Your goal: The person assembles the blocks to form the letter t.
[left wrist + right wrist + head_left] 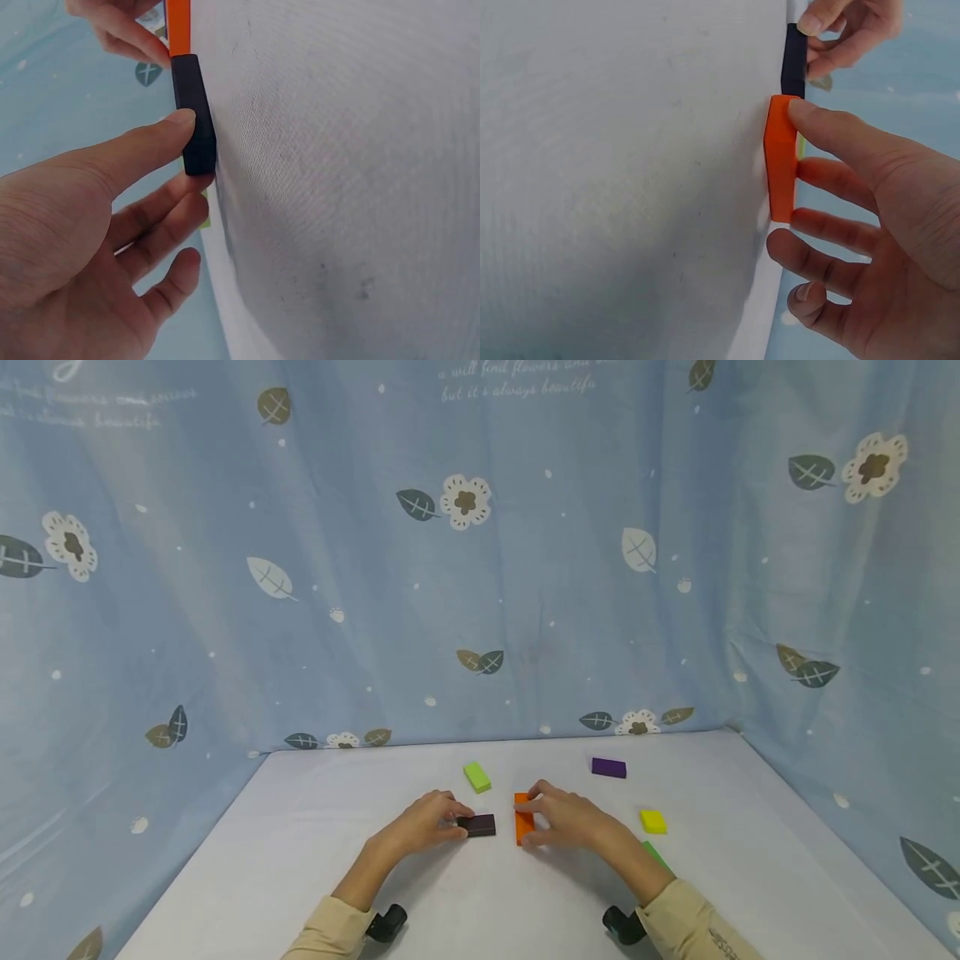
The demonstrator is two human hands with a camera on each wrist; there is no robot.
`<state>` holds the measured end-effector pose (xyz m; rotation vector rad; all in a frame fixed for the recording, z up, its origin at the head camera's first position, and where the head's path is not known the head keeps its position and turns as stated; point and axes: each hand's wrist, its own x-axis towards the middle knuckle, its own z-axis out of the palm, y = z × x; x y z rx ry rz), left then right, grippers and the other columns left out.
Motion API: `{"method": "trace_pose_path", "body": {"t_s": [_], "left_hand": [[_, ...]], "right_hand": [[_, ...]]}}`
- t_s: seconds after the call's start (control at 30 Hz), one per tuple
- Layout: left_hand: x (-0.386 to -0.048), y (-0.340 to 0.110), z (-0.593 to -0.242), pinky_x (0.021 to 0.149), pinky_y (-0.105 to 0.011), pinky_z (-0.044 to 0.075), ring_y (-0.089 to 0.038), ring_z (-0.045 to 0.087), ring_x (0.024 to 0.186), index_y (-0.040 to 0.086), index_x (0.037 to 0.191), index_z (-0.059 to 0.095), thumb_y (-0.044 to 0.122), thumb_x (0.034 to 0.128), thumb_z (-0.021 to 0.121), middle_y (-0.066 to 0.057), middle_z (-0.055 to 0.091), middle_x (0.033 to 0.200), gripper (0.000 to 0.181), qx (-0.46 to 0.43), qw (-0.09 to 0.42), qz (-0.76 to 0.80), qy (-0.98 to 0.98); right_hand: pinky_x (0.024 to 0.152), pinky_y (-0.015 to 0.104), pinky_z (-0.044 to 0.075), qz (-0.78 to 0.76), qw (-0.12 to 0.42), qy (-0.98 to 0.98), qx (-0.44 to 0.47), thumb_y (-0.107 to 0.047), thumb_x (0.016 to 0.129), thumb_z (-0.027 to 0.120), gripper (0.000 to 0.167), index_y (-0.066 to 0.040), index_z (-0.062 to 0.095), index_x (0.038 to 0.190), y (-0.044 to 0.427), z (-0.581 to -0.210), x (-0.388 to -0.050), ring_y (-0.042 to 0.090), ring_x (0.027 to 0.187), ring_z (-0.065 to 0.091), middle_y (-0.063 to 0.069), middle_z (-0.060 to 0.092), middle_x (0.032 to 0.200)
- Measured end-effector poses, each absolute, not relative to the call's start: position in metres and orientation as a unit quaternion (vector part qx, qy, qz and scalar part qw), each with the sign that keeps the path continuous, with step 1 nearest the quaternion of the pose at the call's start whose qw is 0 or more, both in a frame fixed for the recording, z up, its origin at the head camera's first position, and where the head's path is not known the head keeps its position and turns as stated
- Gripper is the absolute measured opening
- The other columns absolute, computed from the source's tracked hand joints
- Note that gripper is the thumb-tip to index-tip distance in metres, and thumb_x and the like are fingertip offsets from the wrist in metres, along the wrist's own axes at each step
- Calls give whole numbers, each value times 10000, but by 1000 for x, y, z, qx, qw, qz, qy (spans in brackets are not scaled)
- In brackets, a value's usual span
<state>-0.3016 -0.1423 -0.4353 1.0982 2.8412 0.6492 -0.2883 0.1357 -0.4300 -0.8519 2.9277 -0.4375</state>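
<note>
Between the thumb and fingers of my left hand (423, 825) is a small black block (482, 826), lying flat on the white table and pinched at its left end. My right hand (573, 820) pinches an orange block (523, 828) just to the right of it, thumb at the near end and fingers toward the far end. In the head view a narrow gap separates the two blocks. The right wrist view shows the orange block (781, 161) low on the cloth, the black block (793, 60) beyond it.
A lime green block (477, 777) lies behind the hands. Farther right are a purple block (608, 767), a yellow block (653, 822) and a green block (655, 853) partly hidden by the right forearm. A blue patterned curtain (360, 527) borders the white table (300, 827).
</note>
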Motion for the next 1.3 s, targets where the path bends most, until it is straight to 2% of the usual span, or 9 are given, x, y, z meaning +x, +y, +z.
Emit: {"method": "trace_pose_path", "body": {"t_s": [0.13, 0.37, 1.03, 1.3], "left_hand": [[-303, -142, -436, 760, -269, 508, -201, 636, 901, 72, 1143, 735, 201, 858, 757, -44, 691, 972, 314, 350, 13, 213, 912], [-306, -140, -436, 753, -270, 502, -194, 629, 894, 75, 1136, 733, 186, 841, 774, -33, 685, 970, 318, 346, 13, 213, 914], [-318, -136, -437, 826, -340, 497, -255, 593, 947, 31, 1148, 683, 146, 882, 724, -82, 642, 975, 293, 357, 1, 221, 908], [-329, -132, -439, 839, -362, 501, -252, 599, 961, 27, 1144, 682, 142, 880, 725, -99, 669, 1044, 291, 359, -17, 225, 906]], "right_hand": [[895, 497, 537, -149, 38, 950, -271, -426, 826, 766, 551, -202, 647, 1316, 135, -429, -288, 212, 947, 610, 78, 559, 1292], [876, 470, 549, -154, 36, 951, -267, -439, 831, 756, 545, -217, 646, 1317, 136, -430, -288, 208, 947, 613, 50, 560, 1277], [873, 445, 568, -162, 44, 949, -268, -417, 838, 754, 543, -212, 637, 1327, 136, -430, -286, 195, 935, 606, 67, 553, 1288], [856, 447, 568, -165, 39, 946, -278, -399, 846, 750, 535, -194, 637, 1327, 137, -429, -285, 199, 934, 605, 72, 552, 1281]]}}
